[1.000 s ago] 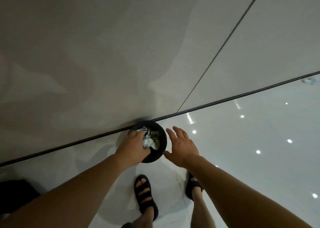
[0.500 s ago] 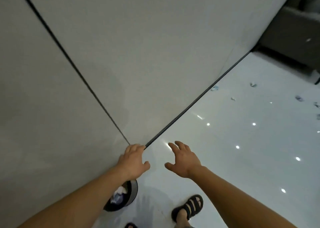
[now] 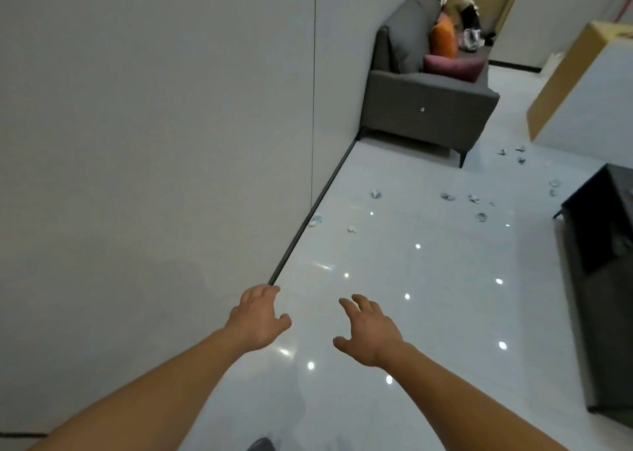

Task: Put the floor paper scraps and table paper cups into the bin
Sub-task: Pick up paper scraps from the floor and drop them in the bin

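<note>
Several small bluish paper scraps lie scattered on the glossy white floor ahead: one by the wall's base strip [image 3: 315, 220], one further out [image 3: 376, 194], a cluster [image 3: 474, 198] towards the dark table, and more near the sofa leg [image 3: 511, 151]. My left hand [image 3: 258, 317] and my right hand [image 3: 371, 330] are stretched out in front of me over the floor, fingers loosely spread, holding nothing. Both hands are well short of the scraps. The bin and the paper cups are out of sight.
A grey wall [image 3: 154, 142] runs along my left with a dark base strip. A grey sofa [image 3: 428, 97] with cushions stands at the far end. A dark low table [image 3: 603, 245] is on the right, a tall cardboard box [image 3: 579, 70] behind it.
My view has swung up and right, away from the black bin, which left the frame. My left hand came off the bin empty. The scraps and sofa have come into view.
</note>
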